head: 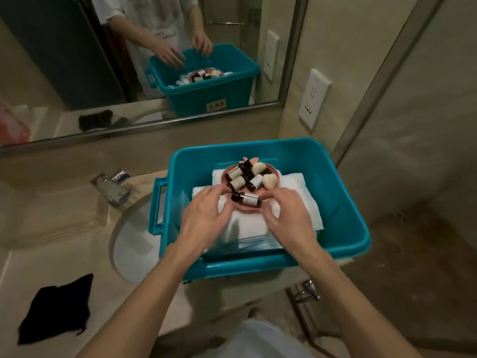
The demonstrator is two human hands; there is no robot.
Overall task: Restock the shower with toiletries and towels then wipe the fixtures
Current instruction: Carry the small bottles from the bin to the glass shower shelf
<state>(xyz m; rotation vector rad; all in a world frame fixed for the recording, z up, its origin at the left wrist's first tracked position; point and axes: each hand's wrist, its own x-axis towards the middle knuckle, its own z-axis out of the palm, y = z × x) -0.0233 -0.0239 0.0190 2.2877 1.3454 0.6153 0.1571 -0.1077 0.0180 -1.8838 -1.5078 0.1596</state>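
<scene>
Inside the teal bin (335, 189) I see the left hand (206, 215) and right hand (287, 215) half-curled at either side of the pink dish (274, 168) (gripping or not, I cannot tell). It carries small bottles (247, 199) atop white towels (294, 183) in the bin; a black cloth (56, 311) lies left of the bin.

2 bare forearms (154, 285), white short-sleeved top (154, 14), small dark lettering (165, 34) on its front

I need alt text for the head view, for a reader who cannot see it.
A left hand and a right hand reach into a teal bin toward a pink dish of small bottles on white towels. The bin sits on a counter by a sink, below a mirror.
</scene>
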